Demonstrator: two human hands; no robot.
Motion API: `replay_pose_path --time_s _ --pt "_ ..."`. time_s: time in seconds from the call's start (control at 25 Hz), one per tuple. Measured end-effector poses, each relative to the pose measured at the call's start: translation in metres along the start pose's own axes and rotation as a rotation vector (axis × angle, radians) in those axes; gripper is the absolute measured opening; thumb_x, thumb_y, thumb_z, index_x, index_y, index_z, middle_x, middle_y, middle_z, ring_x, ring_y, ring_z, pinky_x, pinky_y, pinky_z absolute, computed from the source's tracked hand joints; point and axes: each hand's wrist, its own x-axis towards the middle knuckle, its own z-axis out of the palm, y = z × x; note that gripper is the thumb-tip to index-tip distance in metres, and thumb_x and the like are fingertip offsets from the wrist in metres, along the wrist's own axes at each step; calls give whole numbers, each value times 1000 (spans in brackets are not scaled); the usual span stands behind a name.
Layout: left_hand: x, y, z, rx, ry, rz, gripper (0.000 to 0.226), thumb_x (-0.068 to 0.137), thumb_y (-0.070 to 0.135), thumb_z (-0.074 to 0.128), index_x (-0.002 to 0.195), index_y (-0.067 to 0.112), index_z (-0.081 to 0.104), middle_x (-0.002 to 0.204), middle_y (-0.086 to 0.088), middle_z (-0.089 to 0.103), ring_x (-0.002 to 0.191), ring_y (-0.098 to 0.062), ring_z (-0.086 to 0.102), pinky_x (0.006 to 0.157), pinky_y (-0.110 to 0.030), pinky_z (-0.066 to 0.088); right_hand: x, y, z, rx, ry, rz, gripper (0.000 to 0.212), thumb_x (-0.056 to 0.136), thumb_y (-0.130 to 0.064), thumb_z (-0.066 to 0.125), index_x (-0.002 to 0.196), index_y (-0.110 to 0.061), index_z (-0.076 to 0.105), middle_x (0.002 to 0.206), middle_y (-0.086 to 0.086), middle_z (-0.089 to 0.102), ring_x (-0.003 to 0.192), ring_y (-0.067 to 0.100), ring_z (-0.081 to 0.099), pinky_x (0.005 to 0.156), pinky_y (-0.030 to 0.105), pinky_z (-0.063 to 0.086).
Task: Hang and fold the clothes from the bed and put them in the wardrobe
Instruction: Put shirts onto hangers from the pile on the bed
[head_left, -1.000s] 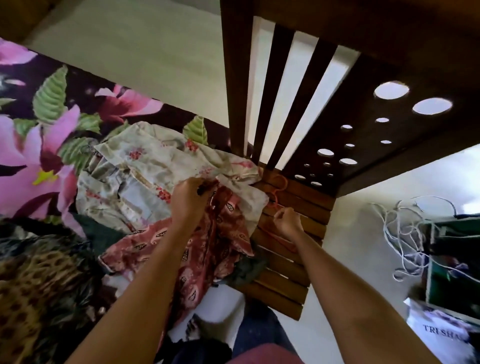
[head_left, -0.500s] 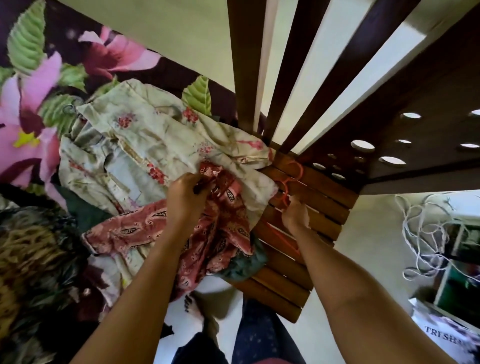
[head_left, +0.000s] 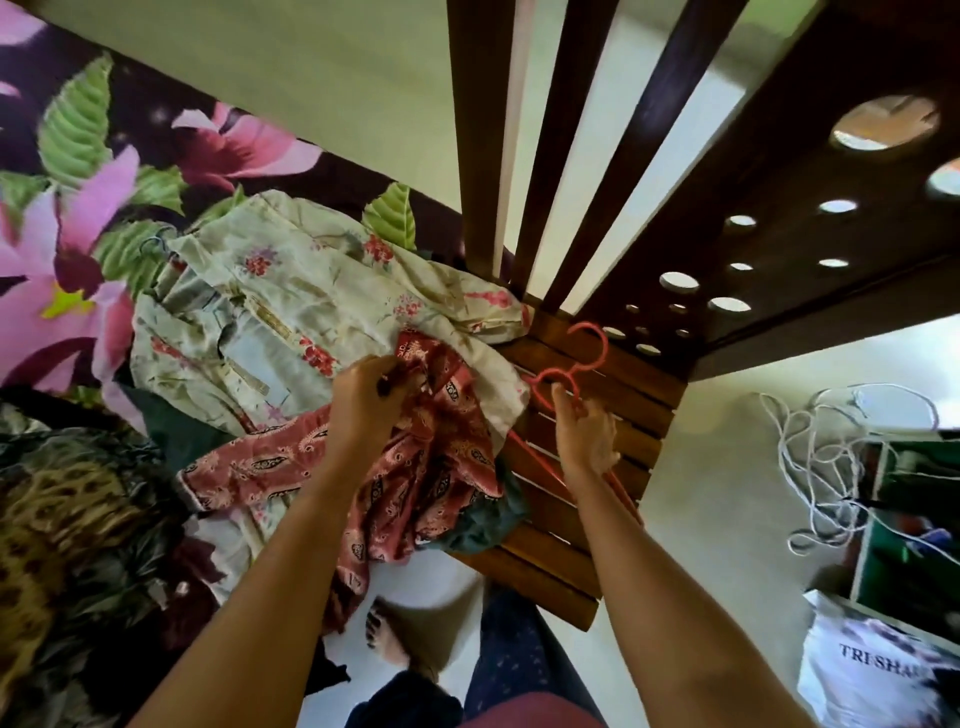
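— Right hand (head_left: 587, 436) has rolled palm-up since a moment ago, fingers curled on the pink hanger (head_left: 604, 343).
— Left hand (head_left: 363, 400)?
— Pinching the red paisley shirt (head_left: 431, 467) at its collar, on the bed (head_left: 78, 234) edge.
— So?
— Hanger lies just right of that collar, bar slanting toward the person; right hand's nearer.

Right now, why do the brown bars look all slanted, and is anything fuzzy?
In the head view, the wide-angle lens probably splays the wooden bars; the right hand at the pink hanger looks smeared, the white bag in the corner is soft, and daylight whites out the round holes.
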Motion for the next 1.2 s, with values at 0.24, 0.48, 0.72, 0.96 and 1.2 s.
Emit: replay_pose_path --time_s 0.24,0.48,0.72,0.96,1.2 --pt "-41 -3 -59 -13 65 21 25 85 3 64 109 -4 65 97 -20 68 71 -17 57 52 -4 41 -85 -17 -44 156 325 -226 36 96 -37 49 91 -7 69 100 7 65 89 24 63 92 54 45" --pt "-95 -36 -136 -36 169 49 20 89 -2 58 107 -6 66 94 -18 67 76 -23 59 59 -17 38 -180 -63 -84 376 319 -791 36 96 -36 47 84 -7 65 64 -8 55 48 -5 44 48 15 33" --pt "-159 -84 -219 -81 268 18 19 77 4 74 90 -8 70 84 -18 68 72 -17 56 63 -27 43 -266 -119 -105 -101 177 -1059 34 99 -34 44 103 -7 66 87 12 67 86 30 61 85 42 40" --pt "-207 -131 -273 58 364 -102 21 83 -7 60 100 -3 71 99 -21 69 95 -32 63 70 -20 36 -311 -148 -87 -359 119 -1238 39 101 -34 35 113 -8 62 103 18 65 105 34 54 90 41 29" --pt "-238 -130 -276 6 418 -76 11 79 3 72 87 -4 70 81 -10 64 78 -17 54 56 -16 35 -335 -180 -71 -372 40 -1361 40 100 -34 39 110 -3 62 108 18 65 109 35 54 94 41 29"
